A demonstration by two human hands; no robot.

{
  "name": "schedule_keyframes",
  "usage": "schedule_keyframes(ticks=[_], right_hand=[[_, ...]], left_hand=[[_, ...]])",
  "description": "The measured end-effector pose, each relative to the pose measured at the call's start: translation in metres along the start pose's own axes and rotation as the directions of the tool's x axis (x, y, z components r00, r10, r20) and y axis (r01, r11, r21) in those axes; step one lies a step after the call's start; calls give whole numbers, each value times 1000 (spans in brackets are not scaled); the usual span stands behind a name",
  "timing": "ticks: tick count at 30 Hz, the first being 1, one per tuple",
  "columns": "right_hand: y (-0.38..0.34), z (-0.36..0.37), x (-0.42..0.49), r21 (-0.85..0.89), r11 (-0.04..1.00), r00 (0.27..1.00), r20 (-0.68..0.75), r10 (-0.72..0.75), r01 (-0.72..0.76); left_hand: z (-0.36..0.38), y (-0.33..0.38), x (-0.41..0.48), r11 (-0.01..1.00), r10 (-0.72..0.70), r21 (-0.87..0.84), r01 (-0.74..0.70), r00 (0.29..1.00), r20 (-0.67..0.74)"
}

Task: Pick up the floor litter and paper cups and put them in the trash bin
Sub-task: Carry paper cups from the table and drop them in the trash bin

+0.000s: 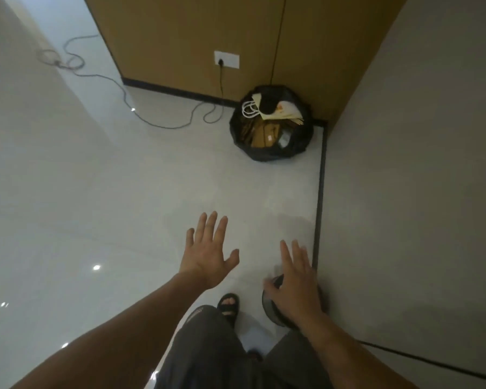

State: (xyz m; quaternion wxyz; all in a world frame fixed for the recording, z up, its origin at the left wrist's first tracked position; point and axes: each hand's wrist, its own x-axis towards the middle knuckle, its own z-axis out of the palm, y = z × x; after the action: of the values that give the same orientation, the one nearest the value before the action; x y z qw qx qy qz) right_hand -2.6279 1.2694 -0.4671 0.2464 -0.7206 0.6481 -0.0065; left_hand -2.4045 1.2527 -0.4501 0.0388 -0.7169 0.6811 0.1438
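No text, number or brand can be read anywhere in this view. Three marks come closest. A pale paper bag (288, 112) in the bin (264, 154) carries a small orange mark (279, 108), perhaps a logo, too blurred to make out. A brown box (260, 138) below it in the same bin bears a small white label (270, 138); no characters on it can be told. The dark shorts (208, 349) have a reddish print (194, 314) near the hem of the left leg, smeared and unreadable.
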Motion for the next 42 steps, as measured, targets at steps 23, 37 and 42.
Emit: schedule_keyframes(ticks=[23, 37, 42], right_hand=[[-254, 26, -180, -150, 674, 689, 222, -690, 724], [-489, 193, -422, -51, 286, 285, 363, -887, 957], [-552, 238, -475, -28, 160, 157, 414, -896, 987]], left_hand=[[-30, -125, -396, 615, -786, -418, 669, 564, -254], [37, -282, -723, 141, -984, -525, 840, 61, -167], [58, -323, -782, -1, -993, -565, 825, -67, -96]])
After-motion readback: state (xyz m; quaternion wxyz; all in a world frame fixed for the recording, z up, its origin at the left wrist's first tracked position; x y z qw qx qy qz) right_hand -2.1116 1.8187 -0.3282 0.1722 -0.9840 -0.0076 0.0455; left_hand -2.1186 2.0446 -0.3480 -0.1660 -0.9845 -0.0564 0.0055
